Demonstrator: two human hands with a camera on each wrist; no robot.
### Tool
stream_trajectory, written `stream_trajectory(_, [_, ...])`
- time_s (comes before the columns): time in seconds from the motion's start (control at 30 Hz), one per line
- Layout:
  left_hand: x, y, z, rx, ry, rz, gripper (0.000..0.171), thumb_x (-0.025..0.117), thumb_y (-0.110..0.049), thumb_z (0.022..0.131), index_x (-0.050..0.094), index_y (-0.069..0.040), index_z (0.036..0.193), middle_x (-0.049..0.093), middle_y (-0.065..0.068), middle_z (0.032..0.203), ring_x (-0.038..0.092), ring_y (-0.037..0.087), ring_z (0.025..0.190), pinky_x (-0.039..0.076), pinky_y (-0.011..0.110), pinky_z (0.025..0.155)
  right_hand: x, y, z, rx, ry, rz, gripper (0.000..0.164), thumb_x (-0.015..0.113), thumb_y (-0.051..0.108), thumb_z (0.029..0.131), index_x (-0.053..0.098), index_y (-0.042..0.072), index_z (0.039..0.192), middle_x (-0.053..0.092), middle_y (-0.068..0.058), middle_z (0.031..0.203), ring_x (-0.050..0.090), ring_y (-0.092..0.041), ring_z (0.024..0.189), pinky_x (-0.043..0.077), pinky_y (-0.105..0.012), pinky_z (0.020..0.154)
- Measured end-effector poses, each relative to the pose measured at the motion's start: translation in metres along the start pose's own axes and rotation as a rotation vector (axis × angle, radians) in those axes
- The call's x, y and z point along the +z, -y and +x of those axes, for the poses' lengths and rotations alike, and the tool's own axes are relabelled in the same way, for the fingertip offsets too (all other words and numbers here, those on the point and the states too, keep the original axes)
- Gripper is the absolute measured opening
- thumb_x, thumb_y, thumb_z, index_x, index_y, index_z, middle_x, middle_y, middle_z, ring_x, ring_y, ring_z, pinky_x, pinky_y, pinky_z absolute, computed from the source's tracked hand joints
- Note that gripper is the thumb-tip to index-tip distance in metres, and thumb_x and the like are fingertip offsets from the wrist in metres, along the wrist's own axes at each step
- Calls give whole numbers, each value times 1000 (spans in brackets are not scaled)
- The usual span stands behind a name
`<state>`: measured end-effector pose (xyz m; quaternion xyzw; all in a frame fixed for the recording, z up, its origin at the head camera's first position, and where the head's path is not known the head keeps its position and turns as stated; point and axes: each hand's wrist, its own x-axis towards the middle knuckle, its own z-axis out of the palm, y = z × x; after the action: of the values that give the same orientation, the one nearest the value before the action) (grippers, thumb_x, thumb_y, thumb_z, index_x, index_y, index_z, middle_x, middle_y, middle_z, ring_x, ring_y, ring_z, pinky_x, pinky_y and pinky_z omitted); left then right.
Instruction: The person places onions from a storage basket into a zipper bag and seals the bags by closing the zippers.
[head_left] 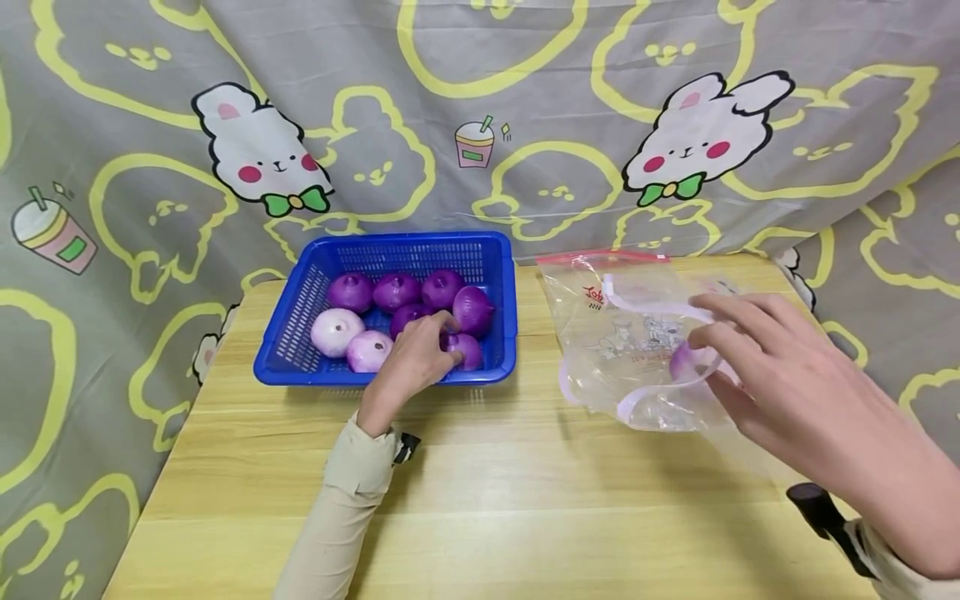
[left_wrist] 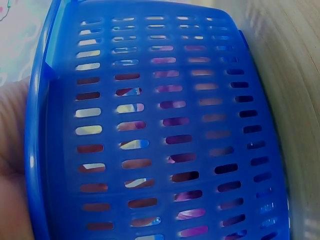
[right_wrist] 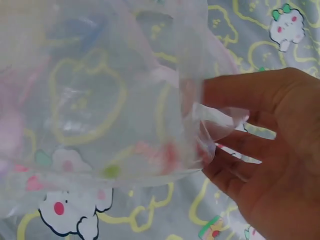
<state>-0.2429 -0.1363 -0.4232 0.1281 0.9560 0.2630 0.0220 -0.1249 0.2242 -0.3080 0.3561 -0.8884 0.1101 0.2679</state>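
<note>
My left hand (head_left: pixel 417 348) reaches over the front rim of a blue plastic basket (head_left: pixel 315 377), its thumb and fingers curled at a purple onion (head_left: pixel 467 353) in the front right corner. Several more purple onions (head_left: pixel 397 292) and two paler, peeled-looking onions (head_left: pixel 337 332) lie in the basket. In the left wrist view the slotted basket wall (left_wrist: pixel 155 132) hides most of that hand. My right hand (head_left: pixel 787 367) pinches the edge of a clear plastic bag (head_left: pixel 600 350) with lilac strips and a red top edge. Through the film shows a purple-and-white onion (head_left: pixel 686 362) near the right fingers.
Both stand on a light wooden table (head_left: pixel 465 500), basket left of middle and bag on the right. A grey curtain (head_left: pixel 525 108) with yellow outlines and rabbit prints hangs close behind the basket and along both sides.
</note>
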Motion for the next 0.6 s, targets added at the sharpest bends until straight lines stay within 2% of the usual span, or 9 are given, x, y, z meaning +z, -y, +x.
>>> stream_trajectory(0.1, [0,1,0,-10,12,8,42,73,-15,82,65,-3,122,69,15,114,63,36,107,50,49,90,10,-1,5,-20,-44,22,41,27,25,98,62,3,96,59,-21,129,53,-40,109,38,-40,83])
stream_trajectory(0.2, [0,1,0,-8,20,14,45,72,-17,83,65,-3,125,69,14,119,61,37,112,48,49,95,25,-2,5,-15,-73,45,39,29,22,97,62,3,96,59,-20,132,54,-38,110,40,-38,82])
stream_trajectory(0.33, [0,0,1,-1,16,4,42,73,-16,83,67,-3,123,69,13,118,61,37,112,48,48,95,40,-2,1,-9,-59,109,19,45,5,89,62,3,97,58,-19,134,53,-36,114,40,-35,88])
stream_trajectory(0.43, [-1,-1,0,-2,9,-11,41,75,-15,82,66,-4,121,69,14,117,63,35,109,50,48,92,48,-2,-2,-5,-55,144,21,52,-2,80,63,2,98,58,-18,134,53,-36,116,39,-32,92])
stream_trajectory(0.5, [-1,-1,0,-4,3,-18,41,76,-15,82,65,-5,120,69,14,115,64,35,106,51,48,89,52,-2,-3,1,-66,145,20,51,4,86,64,2,101,59,-18,133,53,-35,115,41,-30,87])
stream_trajectory(0.6, [-1,-1,-1,-8,-4,-19,42,77,-17,81,63,-6,120,69,14,114,64,35,102,52,49,86,58,-2,-4,17,-90,150,32,41,18,93,65,1,107,59,-18,133,54,-33,113,43,-25,77])
